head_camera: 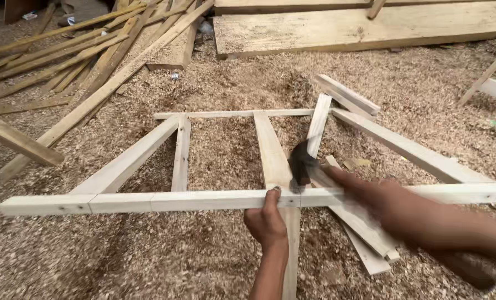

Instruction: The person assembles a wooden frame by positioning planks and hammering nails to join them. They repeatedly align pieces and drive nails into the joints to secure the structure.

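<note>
A wooden frame of pale slats (148,200) lies on sawdust, with a long front rail crossing several uprights. My left hand (267,219) grips the front rail where it meets the centre upright (270,150), thumb on top of the rail. My right hand (403,208), blurred by motion, holds a hammer whose dark head (301,161) hangs just above the joint beside my left thumb. The hammer's handle is mostly hidden by my hand and forearm.
Sawdust (148,261) covers the whole ground. Loose slats (365,233) lie under my right arm. A pile of long strips (64,50) fills the upper left, and wide planks (359,28) lie across the top. Short offcuts (345,94) rest by the frame's far right corner.
</note>
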Tool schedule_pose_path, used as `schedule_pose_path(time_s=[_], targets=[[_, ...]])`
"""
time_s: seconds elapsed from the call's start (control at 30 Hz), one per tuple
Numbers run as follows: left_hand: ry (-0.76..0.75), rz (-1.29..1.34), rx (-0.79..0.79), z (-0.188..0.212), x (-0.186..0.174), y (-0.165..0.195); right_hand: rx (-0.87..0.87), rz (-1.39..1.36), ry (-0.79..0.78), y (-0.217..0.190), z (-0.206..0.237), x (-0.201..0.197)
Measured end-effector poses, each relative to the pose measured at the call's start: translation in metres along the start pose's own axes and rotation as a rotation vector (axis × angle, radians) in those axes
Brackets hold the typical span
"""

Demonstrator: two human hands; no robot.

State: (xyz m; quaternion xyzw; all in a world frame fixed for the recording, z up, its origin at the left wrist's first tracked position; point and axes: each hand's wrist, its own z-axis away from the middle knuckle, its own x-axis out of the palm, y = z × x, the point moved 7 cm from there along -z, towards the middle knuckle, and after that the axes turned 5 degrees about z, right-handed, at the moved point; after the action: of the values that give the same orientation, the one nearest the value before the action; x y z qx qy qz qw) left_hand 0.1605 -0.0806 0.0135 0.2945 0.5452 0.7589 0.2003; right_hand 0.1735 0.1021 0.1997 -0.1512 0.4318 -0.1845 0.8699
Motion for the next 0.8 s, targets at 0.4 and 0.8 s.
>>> schedule_pose_path(time_s=[0.4,0.8], targets=[[-0.232,-0.072,-0.155,-0.011,-0.002,-0.032,0.037,0.308,0.027,0.071,-0.033,0.027],[-0.393,-0.548,-0.054,-0.001,-0.025,0.006,0.005,0.307,0.035,0.07,-0.038,0.026]])
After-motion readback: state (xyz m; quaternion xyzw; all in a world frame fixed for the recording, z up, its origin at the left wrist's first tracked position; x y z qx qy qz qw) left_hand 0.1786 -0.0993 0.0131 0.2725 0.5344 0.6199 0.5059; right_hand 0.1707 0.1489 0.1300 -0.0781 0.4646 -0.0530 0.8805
